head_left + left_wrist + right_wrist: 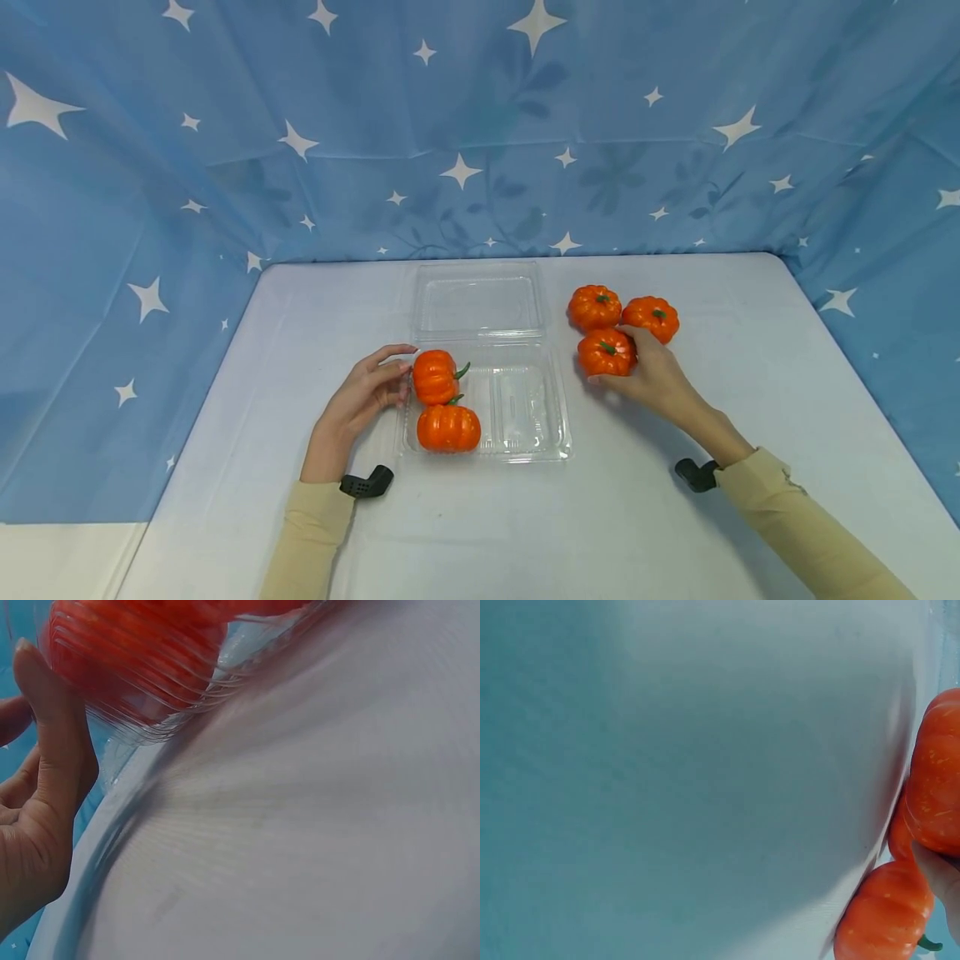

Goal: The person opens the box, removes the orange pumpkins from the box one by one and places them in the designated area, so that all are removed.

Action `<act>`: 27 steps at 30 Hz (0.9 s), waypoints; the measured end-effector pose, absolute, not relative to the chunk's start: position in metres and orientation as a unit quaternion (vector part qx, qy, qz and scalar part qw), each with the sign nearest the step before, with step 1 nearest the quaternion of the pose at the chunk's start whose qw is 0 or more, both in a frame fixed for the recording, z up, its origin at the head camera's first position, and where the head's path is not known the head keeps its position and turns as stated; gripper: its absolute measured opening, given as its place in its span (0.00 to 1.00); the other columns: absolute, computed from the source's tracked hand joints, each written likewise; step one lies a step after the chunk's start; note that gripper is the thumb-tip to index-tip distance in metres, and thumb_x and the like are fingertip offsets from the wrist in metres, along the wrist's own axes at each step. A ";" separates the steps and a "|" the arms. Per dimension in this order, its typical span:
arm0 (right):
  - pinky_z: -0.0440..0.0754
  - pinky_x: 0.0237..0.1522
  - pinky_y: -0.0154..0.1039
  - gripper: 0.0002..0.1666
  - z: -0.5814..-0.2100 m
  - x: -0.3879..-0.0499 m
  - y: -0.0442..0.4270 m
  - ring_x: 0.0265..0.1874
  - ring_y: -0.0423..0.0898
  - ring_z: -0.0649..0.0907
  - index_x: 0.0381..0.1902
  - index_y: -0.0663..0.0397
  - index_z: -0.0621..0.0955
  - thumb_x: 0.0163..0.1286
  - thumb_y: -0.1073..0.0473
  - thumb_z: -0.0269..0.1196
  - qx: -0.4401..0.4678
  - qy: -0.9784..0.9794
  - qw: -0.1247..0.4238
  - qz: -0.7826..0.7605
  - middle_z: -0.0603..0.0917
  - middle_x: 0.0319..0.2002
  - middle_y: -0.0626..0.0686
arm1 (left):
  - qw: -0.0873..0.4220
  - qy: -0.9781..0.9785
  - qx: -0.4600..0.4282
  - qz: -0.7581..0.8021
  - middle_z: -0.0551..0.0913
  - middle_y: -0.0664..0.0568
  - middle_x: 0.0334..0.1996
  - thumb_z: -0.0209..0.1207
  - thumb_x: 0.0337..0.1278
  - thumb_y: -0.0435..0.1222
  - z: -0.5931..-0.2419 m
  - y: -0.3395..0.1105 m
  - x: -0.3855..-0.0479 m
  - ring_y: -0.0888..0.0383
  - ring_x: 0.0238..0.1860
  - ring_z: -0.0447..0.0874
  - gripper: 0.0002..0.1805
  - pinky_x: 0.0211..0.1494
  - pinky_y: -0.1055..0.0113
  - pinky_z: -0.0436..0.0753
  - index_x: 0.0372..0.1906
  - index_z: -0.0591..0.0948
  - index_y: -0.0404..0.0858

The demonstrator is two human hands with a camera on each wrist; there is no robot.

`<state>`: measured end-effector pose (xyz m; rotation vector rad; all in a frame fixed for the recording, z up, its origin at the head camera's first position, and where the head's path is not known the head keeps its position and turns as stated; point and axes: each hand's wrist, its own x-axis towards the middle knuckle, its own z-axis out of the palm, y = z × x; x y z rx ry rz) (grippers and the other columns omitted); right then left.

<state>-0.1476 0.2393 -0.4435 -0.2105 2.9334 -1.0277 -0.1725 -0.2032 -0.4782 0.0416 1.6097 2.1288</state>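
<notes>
A clear plastic box (pixel 525 454) lies with its lid folded back, two orange pumpkins (pixel 447 428) (pixel 435 377) in its left part. My left hand (pixel 363 396) is at the box's left wall, fingers loosely bent beside the upper pumpkin; in the left wrist view that hand (pixel 45 772) is next to the ribbed wall. Right of the box, my right hand (pixel 648 371) grips a pumpkin (pixel 606 352) between thumb and fingers. The right wrist view shows this pumpkin (pixel 937 776) and part of the hand (pixel 941 889) at the right edge.
Two more pumpkins (pixel 594 307) (pixel 651 318) sit just behind the gripped one. The clear lid (pixel 480 304) lies flat behind the box. A blue curtain with white stars (pixel 461 171) stands along the far edge of the white table (pixel 562 533).
</notes>
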 end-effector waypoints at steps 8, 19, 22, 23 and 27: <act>0.72 0.64 0.70 0.54 -0.448 -0.150 0.237 0.62 0.70 0.74 0.69 0.76 0.64 0.56 0.55 0.80 -0.074 0.940 0.001 -0.332 0.73 0.63 0.74 | 0.235 0.585 0.017 0.776 0.81 0.55 0.28 0.53 0.78 0.34 -0.479 -0.204 -0.172 0.61 0.23 0.78 0.21 0.27 0.71 0.81 0.68 0.68 0.33; 0.71 0.66 0.70 0.54 -0.453 -0.154 0.237 0.63 0.70 0.74 0.70 0.77 0.63 0.57 0.55 0.80 -0.079 0.941 0.002 -0.329 0.72 0.64 0.74 | 0.234 0.588 0.017 0.774 0.81 0.54 0.26 0.52 0.79 0.33 -0.480 -0.204 -0.171 0.61 0.23 0.78 0.20 0.27 0.71 0.81 0.68 0.68 0.34; 0.71 0.66 0.70 0.56 -0.453 -0.155 0.237 0.64 0.70 0.73 0.70 0.76 0.62 0.57 0.53 0.80 -0.074 0.942 0.010 -0.326 0.71 0.65 0.74 | 0.233 0.588 0.017 0.775 0.81 0.55 0.27 0.52 0.79 0.33 -0.481 -0.204 -0.170 0.61 0.22 0.78 0.19 0.26 0.71 0.81 0.68 0.69 0.34; 0.71 0.66 0.70 0.56 -0.453 -0.155 0.237 0.64 0.70 0.73 0.71 0.76 0.62 0.58 0.52 0.80 -0.073 0.943 0.012 -0.324 0.71 0.66 0.74 | 0.232 0.587 0.017 0.775 0.81 0.55 0.27 0.52 0.79 0.33 -0.481 -0.204 -0.170 0.61 0.22 0.78 0.19 0.26 0.71 0.81 0.68 0.69 0.34; 0.69 0.68 0.70 0.59 -0.452 -0.156 0.239 0.67 0.70 0.70 0.73 0.75 0.61 0.59 0.49 0.79 -0.065 0.946 0.024 -0.316 0.68 0.69 0.74 | 0.233 0.583 0.018 0.778 0.81 0.54 0.27 0.52 0.78 0.33 -0.480 -0.203 -0.172 0.61 0.22 0.78 0.19 0.26 0.70 0.81 0.68 0.69 0.34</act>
